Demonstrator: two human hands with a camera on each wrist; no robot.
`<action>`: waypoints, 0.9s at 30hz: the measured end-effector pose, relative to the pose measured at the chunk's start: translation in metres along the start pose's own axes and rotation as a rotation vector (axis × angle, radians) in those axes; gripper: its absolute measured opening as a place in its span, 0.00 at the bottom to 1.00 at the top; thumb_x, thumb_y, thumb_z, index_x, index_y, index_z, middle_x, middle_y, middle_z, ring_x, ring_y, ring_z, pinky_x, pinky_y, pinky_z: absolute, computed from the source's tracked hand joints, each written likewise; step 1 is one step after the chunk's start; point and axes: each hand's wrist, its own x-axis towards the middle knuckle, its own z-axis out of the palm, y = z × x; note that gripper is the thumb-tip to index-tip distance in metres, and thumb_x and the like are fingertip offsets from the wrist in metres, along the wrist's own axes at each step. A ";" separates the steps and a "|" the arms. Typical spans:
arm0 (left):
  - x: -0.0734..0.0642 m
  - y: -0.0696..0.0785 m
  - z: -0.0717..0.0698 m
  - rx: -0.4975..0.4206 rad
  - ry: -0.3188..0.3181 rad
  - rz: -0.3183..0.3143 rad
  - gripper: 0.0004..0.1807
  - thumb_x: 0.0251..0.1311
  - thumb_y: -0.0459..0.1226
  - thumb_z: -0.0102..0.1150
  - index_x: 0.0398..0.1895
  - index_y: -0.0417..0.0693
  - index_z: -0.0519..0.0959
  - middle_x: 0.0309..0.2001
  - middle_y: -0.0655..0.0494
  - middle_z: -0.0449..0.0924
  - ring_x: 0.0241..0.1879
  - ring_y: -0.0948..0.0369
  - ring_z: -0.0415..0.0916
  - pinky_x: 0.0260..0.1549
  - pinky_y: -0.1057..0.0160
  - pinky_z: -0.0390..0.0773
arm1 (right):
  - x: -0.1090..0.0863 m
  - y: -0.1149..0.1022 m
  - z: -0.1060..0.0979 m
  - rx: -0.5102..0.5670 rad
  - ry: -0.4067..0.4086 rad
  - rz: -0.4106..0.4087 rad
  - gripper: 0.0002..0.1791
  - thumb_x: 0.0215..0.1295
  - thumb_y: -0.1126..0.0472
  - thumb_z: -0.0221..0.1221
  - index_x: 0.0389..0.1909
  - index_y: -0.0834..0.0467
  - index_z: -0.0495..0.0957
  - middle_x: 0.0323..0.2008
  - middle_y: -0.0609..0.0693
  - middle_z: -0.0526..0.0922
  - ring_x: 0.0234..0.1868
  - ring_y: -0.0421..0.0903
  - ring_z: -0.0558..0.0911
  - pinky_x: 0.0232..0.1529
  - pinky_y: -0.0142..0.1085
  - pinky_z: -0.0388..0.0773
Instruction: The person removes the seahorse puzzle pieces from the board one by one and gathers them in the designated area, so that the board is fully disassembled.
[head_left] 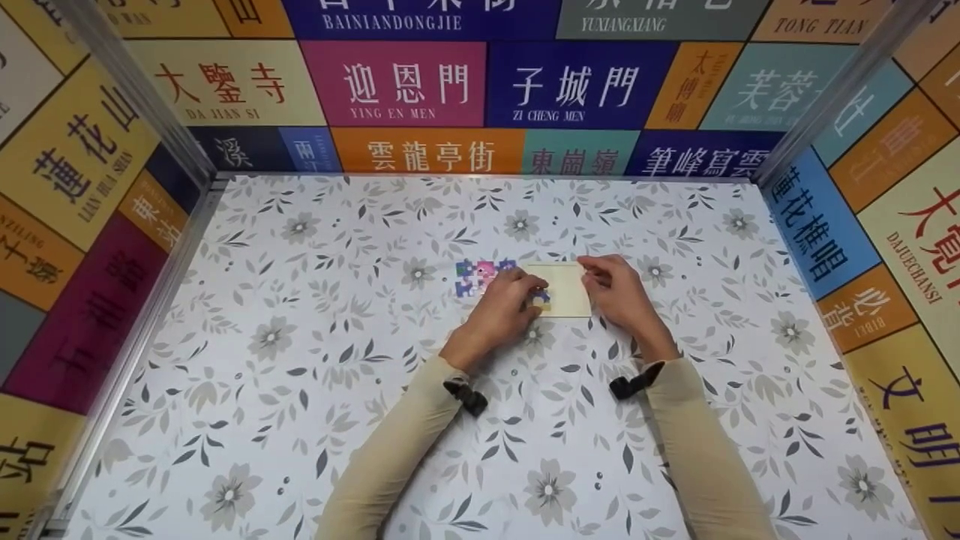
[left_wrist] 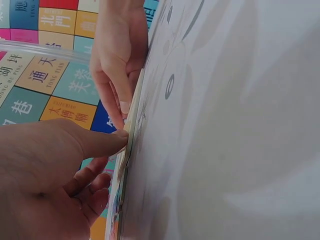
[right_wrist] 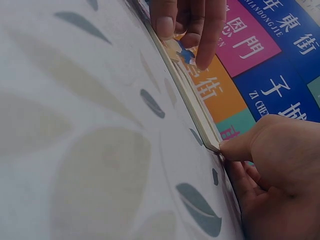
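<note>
A small cream puzzle board lies on the table in the head view, bare over its right part. At its left part, my left hand bends its thumb and fingers around a blue and yellow jigsaw piece, which lies low against the board. Its exact fit there is partly hidden by the fingers. My right hand holds the board's right edge; in the right wrist view its thumb is at the board's corner. Several colourful jigsaw pieces, pink, purple and green, lie left of the board, partly covered by my left hand.
The table wears a white cloth with grey flowers and leaves. Panels with large characters stand at the back and both sides. Metal posts rise at the back corners. A black wrist strap sits on each sleeve.
</note>
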 end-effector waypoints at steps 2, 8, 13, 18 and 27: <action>0.000 0.000 0.000 0.004 0.000 0.002 0.20 0.70 0.35 0.70 0.63 0.45 0.84 0.54 0.48 0.82 0.56 0.52 0.77 0.60 0.53 0.78 | 0.000 0.000 0.000 -0.002 0.001 0.000 0.22 0.82 0.65 0.57 0.72 0.60 0.79 0.60 0.62 0.79 0.61 0.55 0.82 0.69 0.45 0.80; 0.001 0.000 0.002 -0.005 -0.004 -0.004 0.20 0.70 0.35 0.69 0.63 0.45 0.84 0.56 0.48 0.85 0.57 0.52 0.80 0.62 0.53 0.79 | 0.001 0.000 -0.001 -0.006 0.005 0.009 0.22 0.81 0.66 0.57 0.72 0.60 0.79 0.60 0.61 0.79 0.60 0.54 0.82 0.68 0.43 0.81; 0.001 0.000 0.001 0.009 -0.019 -0.023 0.21 0.70 0.35 0.69 0.65 0.46 0.85 0.55 0.48 0.86 0.57 0.51 0.81 0.62 0.53 0.79 | 0.001 0.000 0.000 -0.003 -0.004 0.020 0.22 0.81 0.65 0.57 0.72 0.60 0.79 0.60 0.61 0.78 0.60 0.52 0.82 0.69 0.44 0.80; 0.000 0.000 0.001 0.030 -0.031 -0.025 0.21 0.70 0.36 0.68 0.65 0.46 0.85 0.54 0.49 0.85 0.57 0.52 0.80 0.62 0.53 0.78 | 0.001 0.000 0.000 0.004 -0.002 0.017 0.22 0.81 0.65 0.57 0.71 0.60 0.80 0.60 0.61 0.79 0.60 0.52 0.82 0.66 0.37 0.80; -0.001 -0.001 -0.001 0.049 -0.029 0.000 0.21 0.71 0.35 0.68 0.65 0.46 0.85 0.57 0.50 0.85 0.59 0.53 0.79 0.63 0.54 0.78 | 0.001 0.000 0.000 -0.001 -0.002 0.017 0.22 0.80 0.65 0.57 0.71 0.59 0.80 0.61 0.60 0.79 0.60 0.52 0.81 0.68 0.45 0.80</action>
